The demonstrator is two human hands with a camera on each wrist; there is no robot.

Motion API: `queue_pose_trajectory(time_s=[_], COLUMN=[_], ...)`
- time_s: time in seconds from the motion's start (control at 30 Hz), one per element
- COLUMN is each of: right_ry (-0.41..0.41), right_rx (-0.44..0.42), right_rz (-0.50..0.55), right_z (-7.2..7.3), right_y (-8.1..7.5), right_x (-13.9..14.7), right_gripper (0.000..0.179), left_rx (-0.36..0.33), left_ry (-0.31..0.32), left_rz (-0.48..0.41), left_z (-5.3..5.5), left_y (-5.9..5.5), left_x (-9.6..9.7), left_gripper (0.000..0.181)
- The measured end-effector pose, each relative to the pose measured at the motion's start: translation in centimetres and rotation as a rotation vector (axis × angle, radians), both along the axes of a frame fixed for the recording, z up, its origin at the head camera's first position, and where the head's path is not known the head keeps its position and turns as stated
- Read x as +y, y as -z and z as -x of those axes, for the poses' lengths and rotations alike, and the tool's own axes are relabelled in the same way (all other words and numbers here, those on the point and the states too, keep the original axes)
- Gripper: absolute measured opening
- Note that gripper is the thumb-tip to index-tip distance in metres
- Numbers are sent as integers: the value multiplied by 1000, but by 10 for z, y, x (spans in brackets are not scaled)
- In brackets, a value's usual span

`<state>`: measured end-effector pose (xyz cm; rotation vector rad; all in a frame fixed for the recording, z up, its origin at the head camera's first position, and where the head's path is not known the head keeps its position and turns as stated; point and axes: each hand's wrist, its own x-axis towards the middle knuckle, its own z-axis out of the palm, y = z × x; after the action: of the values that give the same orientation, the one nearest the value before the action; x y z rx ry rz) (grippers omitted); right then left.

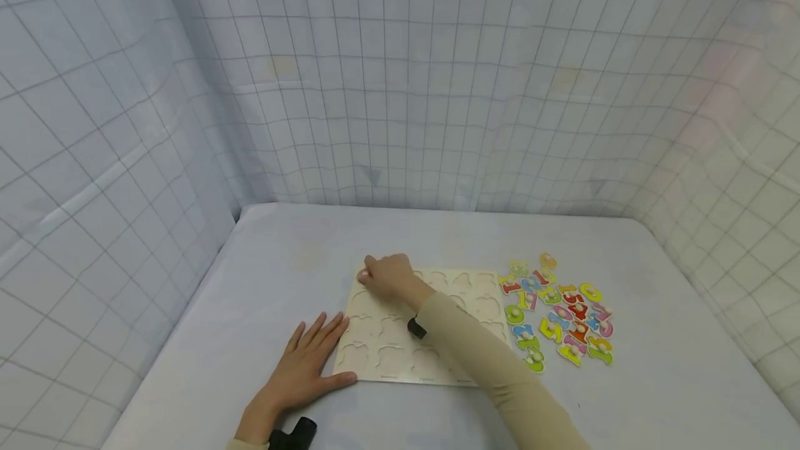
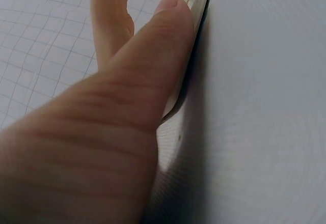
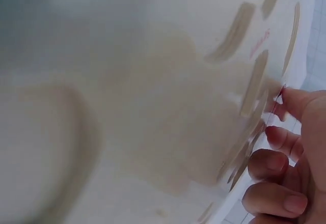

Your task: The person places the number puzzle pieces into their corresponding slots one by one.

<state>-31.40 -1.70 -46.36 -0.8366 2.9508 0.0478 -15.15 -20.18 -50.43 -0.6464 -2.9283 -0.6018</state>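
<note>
A pale wooden puzzle board with number-shaped recesses lies on the white table. My left hand rests flat at its left edge, fingers spread, the thumb at the near left corner. In the left wrist view the left thumb lies against the board's side. Over the board's far left corner, my right hand is bent down with curled fingers. In the right wrist view its thumb and index finger pinch a thin puzzle piece, seen edge-on at a recess. Which number it is cannot be made out.
Right of the board lies a loose cluster of colourful number pieces with knobs, among them a yellow five and a green piece. Some overlap. Gridded white curtains stand behind the table and on both sides.
</note>
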Motion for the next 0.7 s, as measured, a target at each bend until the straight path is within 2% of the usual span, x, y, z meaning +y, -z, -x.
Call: queue_pose_trajectory(time_s=[0.07,0.23,0.3,0.47,0.7], right_ry=[9,39,45,44,100], right_rx=[-28,-204,-249,-264,-239], right_rz=[40,206,256,328,415], right_z=[1,4,5,5,5], right_y=[0,-4,-9,-25,-40], right_x=[4,23,34,71,141], right_gripper=[40,46,46,40,37], left_rx=[-5,-22,-24,-21,22], left_ry=[1,-8,-14,-20,-13], left_rz=[7,21,24,29,-1], left_z=[1,0,0,0,3], left_y=[0,0,1,4,5], left_x=[1,1,1,0,1], left_gripper=[94,95,95,95,94])
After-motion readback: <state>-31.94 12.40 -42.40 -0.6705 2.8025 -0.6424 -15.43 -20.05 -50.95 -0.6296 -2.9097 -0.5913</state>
